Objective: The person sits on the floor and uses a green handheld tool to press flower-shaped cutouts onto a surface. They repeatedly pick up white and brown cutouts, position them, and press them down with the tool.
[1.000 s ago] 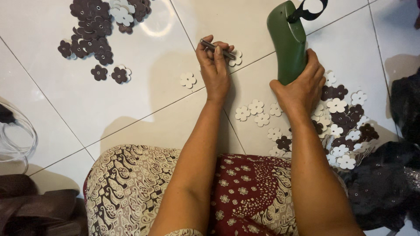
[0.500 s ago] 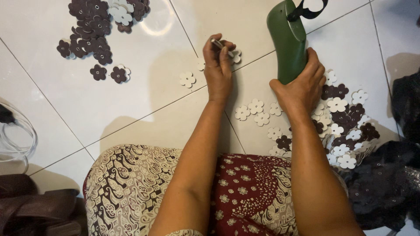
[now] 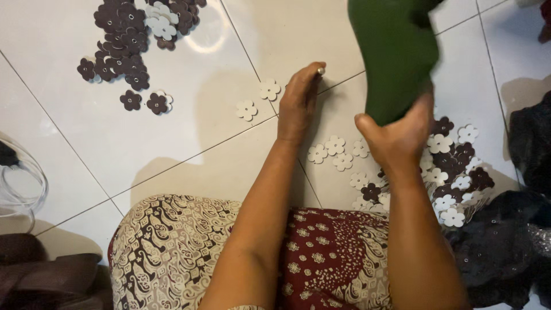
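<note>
Green block (image 3: 396, 57) apparently upright, blurred.

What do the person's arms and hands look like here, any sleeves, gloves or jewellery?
Both forearms are bare up to the frame edge: no sleeves, gloves, watch or bracelets in view. The left hand and the right hand show no rings that I can make out. Only the lap is clothed, in patterned fabric, cream-and-brown beside dark red.

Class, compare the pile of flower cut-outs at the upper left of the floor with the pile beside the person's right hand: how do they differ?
The upper-left pile of flat flower cut-outs is mostly dark brown; the right-hand pile of flat flower cut-outs mixes many white ones with brown. The upper-left pile lies clear of both hands; the right-hand pile sits just behind the right hand. Both lie on white floor tiles.
</note>
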Motion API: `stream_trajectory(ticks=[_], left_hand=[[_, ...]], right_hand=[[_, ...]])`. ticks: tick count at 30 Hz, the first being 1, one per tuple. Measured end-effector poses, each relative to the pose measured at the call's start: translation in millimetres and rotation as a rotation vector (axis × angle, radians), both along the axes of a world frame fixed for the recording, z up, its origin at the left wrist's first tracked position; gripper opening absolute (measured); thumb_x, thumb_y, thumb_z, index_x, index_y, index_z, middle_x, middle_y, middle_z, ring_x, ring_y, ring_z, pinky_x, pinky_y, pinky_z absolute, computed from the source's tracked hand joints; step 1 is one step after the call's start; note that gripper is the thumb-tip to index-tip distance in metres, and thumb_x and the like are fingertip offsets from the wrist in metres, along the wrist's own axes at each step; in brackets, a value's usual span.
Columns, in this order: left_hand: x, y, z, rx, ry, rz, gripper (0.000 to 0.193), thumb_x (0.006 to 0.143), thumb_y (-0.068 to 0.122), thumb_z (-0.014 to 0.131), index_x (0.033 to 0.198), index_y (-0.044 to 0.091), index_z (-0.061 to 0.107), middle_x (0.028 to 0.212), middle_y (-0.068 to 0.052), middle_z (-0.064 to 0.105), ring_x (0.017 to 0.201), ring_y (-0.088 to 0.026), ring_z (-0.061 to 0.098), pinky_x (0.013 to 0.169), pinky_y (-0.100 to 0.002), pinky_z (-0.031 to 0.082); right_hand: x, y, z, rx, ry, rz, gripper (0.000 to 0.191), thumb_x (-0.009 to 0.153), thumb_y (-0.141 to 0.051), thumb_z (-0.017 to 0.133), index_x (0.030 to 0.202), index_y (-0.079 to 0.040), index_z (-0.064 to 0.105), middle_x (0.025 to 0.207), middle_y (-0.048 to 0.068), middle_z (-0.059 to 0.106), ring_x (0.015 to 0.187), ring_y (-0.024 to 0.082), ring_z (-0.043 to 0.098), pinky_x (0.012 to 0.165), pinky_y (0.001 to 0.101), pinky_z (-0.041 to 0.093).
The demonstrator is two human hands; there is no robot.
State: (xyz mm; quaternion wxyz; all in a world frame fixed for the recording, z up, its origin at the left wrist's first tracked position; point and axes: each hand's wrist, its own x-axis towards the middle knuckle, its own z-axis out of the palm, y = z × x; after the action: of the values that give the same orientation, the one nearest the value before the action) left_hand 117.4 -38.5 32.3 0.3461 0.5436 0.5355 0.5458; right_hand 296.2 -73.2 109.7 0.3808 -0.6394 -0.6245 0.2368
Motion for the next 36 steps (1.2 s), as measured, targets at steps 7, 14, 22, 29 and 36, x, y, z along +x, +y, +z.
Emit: stream_trajectory(ticks=[7, 14, 22, 29, 36], left_hand=[[-1.0, -0.6, -2.2, -0.071, 0.049, 0.026, 0.036, 0.101, -0.004, 0.064, 0.132, 0.013, 0.060, 0.127, -0.006, 0.068, 0.114, -0.020, 0.069, 0.097, -0.031, 0.058], [-0.5, 0.3, 3.2, 0.009, 0.078, 0.040, 0.030, 0.103, 0.002, 0.065, 0.129, 0.015, 0.060, 0.124, -0.002, 0.070, 0.114, -0.022, 0.070, 0.097, -0.032, 0.059], [-2.1, 2.4, 1.3, -0.045, 0.091, 0.038, 0.038, 0.098, -0.002, 0.064, 0.133, 0.011, 0.059, 0.124, -0.007, 0.068, 0.110, -0.021, 0.068, 0.094, -0.033, 0.058], [-7.6, 2.2, -10.8, -0.044, -0.769, 0.108, 0.025, 0.111, 0.010, 0.049, 0.136, 0.009, 0.054, 0.116, -0.008, 0.068, 0.110, -0.020, 0.068, 0.101, -0.034, 0.056], [-12.4, 1.0, 12.2, -0.245, -0.013, 0.282, 0.030, 0.099, 0.017, 0.059, 0.127, 0.006, 0.061, 0.122, -0.010, 0.061, 0.110, -0.025, 0.066, 0.094, -0.038, 0.055]], right_hand=[[-11.1, -9.5, 36.8, -0.124, -0.175, 0.149, 0.087, 0.066, -0.011, 0.085, 0.144, 0.003, 0.047, 0.133, 0.023, 0.056, 0.120, 0.037, 0.055, 0.103, 0.0443, 0.046], [-12.4, -8.6, 48.0, -0.125, 0.003, 0.001, 0.079, 0.074, -0.011, 0.079, 0.145, 0.001, 0.046, 0.133, 0.015, 0.060, 0.123, 0.027, 0.061, 0.111, 0.0403, 0.050], [-15.1, -9.7, 33.4, -0.073, -0.190, 0.198, 0.085, 0.069, -0.007, 0.084, 0.144, 0.004, 0.044, 0.132, 0.023, 0.058, 0.124, 0.033, 0.056, 0.107, 0.0429, 0.047], [-6.0, 4.9, 19.2, -0.293, 0.218, -0.149, 0.081, 0.072, -0.012, 0.077, 0.143, 0.004, 0.039, 0.120, 0.013, 0.062, 0.101, 0.024, 0.065, 0.087, 0.0360, 0.057], [-3.2, 17.0, -3.1, -0.431, 0.151, -0.245, 0.082, 0.070, -0.014, 0.080, 0.142, 0.001, 0.045, 0.118, 0.014, 0.066, 0.101, 0.023, 0.067, 0.087, 0.0333, 0.056]])
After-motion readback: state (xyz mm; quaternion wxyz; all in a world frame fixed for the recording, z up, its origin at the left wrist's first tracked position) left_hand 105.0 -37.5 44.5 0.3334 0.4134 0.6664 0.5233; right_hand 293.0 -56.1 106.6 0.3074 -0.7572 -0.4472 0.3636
